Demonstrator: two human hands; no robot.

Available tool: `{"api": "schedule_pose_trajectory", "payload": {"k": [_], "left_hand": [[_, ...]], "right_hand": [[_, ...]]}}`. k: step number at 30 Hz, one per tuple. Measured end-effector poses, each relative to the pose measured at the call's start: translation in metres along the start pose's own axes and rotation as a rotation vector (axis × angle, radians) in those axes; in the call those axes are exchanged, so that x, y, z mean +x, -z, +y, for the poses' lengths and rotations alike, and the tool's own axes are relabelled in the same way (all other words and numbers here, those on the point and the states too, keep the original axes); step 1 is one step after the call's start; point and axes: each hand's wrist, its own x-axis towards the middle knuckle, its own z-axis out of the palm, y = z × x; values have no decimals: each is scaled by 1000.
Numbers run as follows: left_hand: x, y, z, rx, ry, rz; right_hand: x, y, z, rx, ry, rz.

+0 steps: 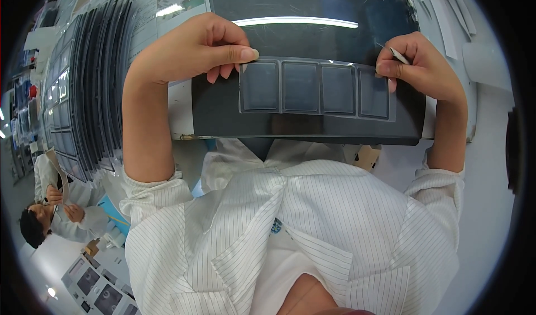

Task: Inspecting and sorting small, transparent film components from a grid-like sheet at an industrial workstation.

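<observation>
A thin clear plastic tray [301,87] with several rectangular pockets in a row is held over a glossy black board. My left hand [204,49] pinches the tray's upper left corner between thumb and fingers. At the tray's right end, my right hand [421,63] grips the upper edge with thumb and fingertips. A slim pointed metal tool [398,55] also rests between the fingers of my right hand; its exact kind is hard to make out. Dark panes show in the pockets, but whether they hold anything I cannot tell.
The black board [234,126] reflects two ceiling light tubes. A tall stack of similar pocketed trays [92,86] stands at the left. Pale strips [458,10] lie at the far right. Another person [61,203] sits at the lower left, holding something flat.
</observation>
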Motion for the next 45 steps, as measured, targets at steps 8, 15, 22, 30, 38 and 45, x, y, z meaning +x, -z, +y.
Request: {"api": "schedule_pose_trajectory", "payload": {"k": [8,15,22,30,38,45], "left_hand": [[-1,1,3,31,68,-5],[1,0,2,6,46,-20],[-1,2,2,7,75,16],[-2,6,3,20,118,-18],[-3,7,0,9,121,-17],[-2,7,3,14,122,-30]], "right_hand": [[2,0,2,-37,27,-13],[-1,0,1,-25,23,-13],[0,-2,4,0,41,-2],[-1,-6,-1,-27,41,-43],[1,-5,3,-95,56,-82],[0,-6,3,-58,32,-79]]}}
